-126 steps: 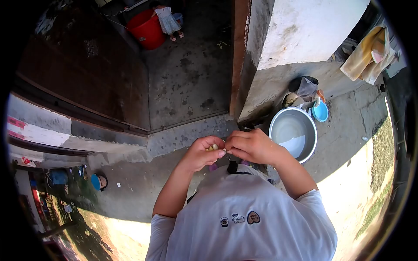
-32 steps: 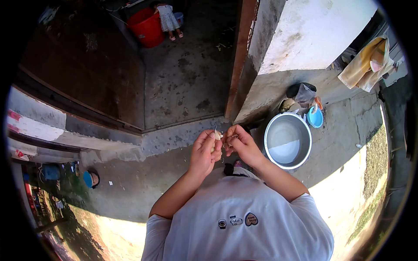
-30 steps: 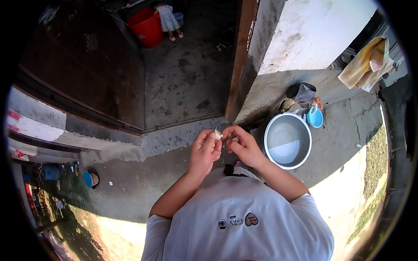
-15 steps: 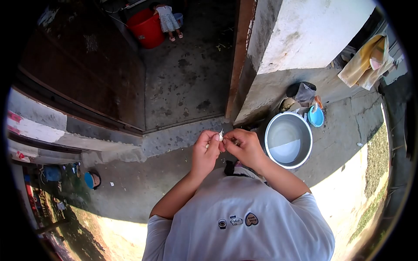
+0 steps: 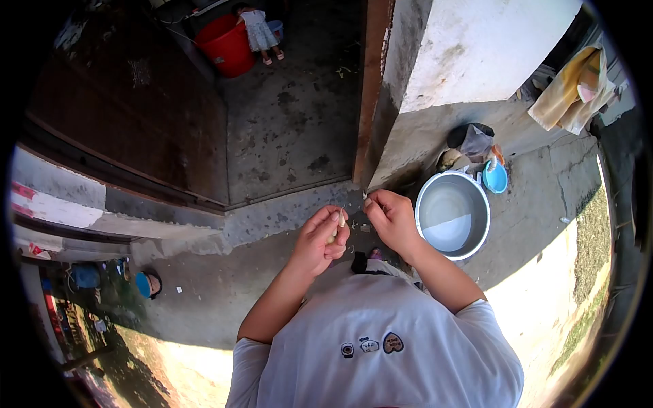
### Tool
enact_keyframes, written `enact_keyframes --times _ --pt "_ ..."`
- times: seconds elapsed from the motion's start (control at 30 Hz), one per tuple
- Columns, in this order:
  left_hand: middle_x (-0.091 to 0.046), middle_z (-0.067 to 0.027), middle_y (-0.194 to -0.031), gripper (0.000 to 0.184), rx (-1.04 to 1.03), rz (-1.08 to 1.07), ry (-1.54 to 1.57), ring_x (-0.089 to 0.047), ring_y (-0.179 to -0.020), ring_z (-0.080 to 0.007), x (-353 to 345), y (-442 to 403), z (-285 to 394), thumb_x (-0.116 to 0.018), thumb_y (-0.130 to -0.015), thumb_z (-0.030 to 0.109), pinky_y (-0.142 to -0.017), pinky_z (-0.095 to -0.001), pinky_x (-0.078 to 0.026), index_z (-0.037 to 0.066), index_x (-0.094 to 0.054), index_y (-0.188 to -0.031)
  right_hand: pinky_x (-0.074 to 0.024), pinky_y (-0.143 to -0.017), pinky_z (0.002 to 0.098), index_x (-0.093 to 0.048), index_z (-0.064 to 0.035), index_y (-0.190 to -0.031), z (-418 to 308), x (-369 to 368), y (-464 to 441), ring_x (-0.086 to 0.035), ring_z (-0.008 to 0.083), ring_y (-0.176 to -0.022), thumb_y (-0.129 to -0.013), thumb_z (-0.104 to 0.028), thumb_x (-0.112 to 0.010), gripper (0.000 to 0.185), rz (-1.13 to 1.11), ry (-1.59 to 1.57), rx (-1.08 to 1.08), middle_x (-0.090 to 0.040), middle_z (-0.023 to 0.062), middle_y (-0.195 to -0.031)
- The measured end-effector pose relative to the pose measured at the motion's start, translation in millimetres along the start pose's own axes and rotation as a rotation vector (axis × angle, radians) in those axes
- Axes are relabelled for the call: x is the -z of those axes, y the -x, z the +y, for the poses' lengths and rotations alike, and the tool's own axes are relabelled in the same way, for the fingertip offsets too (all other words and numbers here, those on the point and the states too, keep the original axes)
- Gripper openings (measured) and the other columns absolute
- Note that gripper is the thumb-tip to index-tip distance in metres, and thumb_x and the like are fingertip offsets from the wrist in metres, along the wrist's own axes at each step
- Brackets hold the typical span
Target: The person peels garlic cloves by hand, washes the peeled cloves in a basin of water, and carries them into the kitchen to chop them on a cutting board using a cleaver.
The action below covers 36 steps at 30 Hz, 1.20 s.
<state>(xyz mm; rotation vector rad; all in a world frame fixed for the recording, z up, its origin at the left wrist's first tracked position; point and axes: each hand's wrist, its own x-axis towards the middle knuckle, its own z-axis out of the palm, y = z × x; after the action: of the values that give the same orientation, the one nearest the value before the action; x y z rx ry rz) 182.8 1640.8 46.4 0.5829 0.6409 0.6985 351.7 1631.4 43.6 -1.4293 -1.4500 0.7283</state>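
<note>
My left hand [image 5: 318, 239] is closed, with a pale garlic clove [image 5: 341, 219] pinched upright between thumb and forefinger. More whitish cloves [image 5: 332, 236] show in its curled palm, partly covered by the fingers. A short distance to the right, my right hand [image 5: 396, 221] is closed in a pinch. A tiny whitish scrap, seemingly garlic skin [image 5: 365, 196], pokes out at its fingertips. The two hands are apart, in front of my chest above the concrete floor.
A big metal basin [image 5: 451, 216] with water stands right of my right hand, a small blue basin [image 5: 495, 178] behind it. Ahead is a doorway with a sill [image 5: 292, 196]. Inside, a person [image 5: 259, 32] leans over a red tub [image 5: 226, 46]. A bucket [image 5: 146, 284] stands at left.
My hands, touching at the clove before, have separated. The right hand has drawn away to the right with a small scrap, while the left keeps the clove.
</note>
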Motion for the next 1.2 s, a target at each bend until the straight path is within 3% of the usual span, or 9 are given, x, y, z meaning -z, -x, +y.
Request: enact_keyframes --times 0.03,0.1,0.17,0.23,0.43,0.77,1.2 --pt "-0.044 -0.0016 -0.061 0.013 -0.004 -0.008 0.080 -0.027 -0.041 -0.0038 3 -1 -1 -0.038 -0.091 0.018 -0.036 -0.0181 -0.021 0.009 -0.046 -0.094 -0.0395 -0.046 0.0292 -0.055 0.0010 -0.070 2 2 1 -0.050 0.0226 -0.048 -0.072 -0.010 -0.058 0.011 -0.002 -0.001 0.000 -0.052 0.0139 -0.058" --pt "-0.042 -0.0005 -0.060 0.013 -0.008 -0.015 0.160 -0.027 -0.041 -0.0040 4 -1 -1 -0.038 -0.091 0.018 -0.036 -0.0181 -0.021 0.009 -0.047 -0.094 -0.0384 -0.046 0.0299 -0.054 0.0014 -0.069 3 5 3 -0.048 0.0231 -0.047 -0.075 -0.012 -0.058 0.015 -0.230 0.004 -0.114 -0.049 0.0152 -0.056" --pt "-0.040 0.0005 -0.060 0.013 -0.036 0.040 0.165 -0.027 -0.041 -0.0040 3 -2 -1 -0.039 -0.091 0.018 -0.036 -0.0182 -0.021 0.009 -0.047 -0.094 -0.0394 -0.046 0.0280 -0.057 0.0010 -0.072 -8 2 6 -0.049 0.0202 -0.048 -0.076 -0.011 -0.059 0.013 -0.235 0.024 -0.052 -0.052 0.0134 -0.059" --pt "-0.041 0.0002 -0.061 0.012 -0.070 0.079 0.127 -0.027 -0.041 -0.0039 1 -3 -3 -0.039 -0.091 0.018 -0.036 -0.0181 -0.022 0.008 -0.047 -0.093 -0.0407 -0.048 0.0263 -0.061 -0.0002 -0.078 -18 -3 9 -0.051 0.0170 -0.050 -0.075 -0.009 -0.060 0.009 -0.120 -0.153 0.069 -0.056 0.0109 -0.063" --pt "-0.045 -0.0018 -0.063 0.009 -0.182 0.182 -0.029 -0.028 -0.042 -0.0035 -7 -3 -8 -0.042 -0.090 0.015 -0.037 -0.0179 -0.022 0.007 -0.046 -0.091 -0.0423 -0.049 0.0253 -0.064 -0.0018 -0.085 -17 -6 9 -0.055 0.0163 -0.054 -0.072 -0.005 -0.061 0.014 -0.187 -0.144 0.044 -0.060 0.0111 -0.070" --pt "-0.045 -0.0006 -0.061 0.010 -0.223 0.189 -0.046 -0.028 -0.043 -0.0026 -10 -5 -17 -0.044 -0.090 0.015 -0.037 -0.0182 -0.021 0.006 -0.045 -0.092 -0.0437 -0.051 0.0252 -0.063 -0.0003 -0.082 -15 -4 11 -0.058 0.0176 -0.057 -0.072 -0.005 -0.060 0.012 -0.198 -0.135 -0.001 -0.061 0.0127 -0.072" --pt "-0.046 -0.0010 -0.062 0.009 -0.304 0.212 -0.185 -0.030 -0.044 -0.0023 -11 -10 -18 -0.043 -0.090 0.015 -0.038 -0.0177 -0.022 0.006 -0.045 -0.092 -0.0450 -0.052 0.0279 -0.060 -0.0003 -0.075 -15 -1 5 -0.058 0.0209 -0.057 -0.068 -0.006 -0.061 0.009 -0.176 -0.075 0.106 -0.058 0.0116 -0.067"
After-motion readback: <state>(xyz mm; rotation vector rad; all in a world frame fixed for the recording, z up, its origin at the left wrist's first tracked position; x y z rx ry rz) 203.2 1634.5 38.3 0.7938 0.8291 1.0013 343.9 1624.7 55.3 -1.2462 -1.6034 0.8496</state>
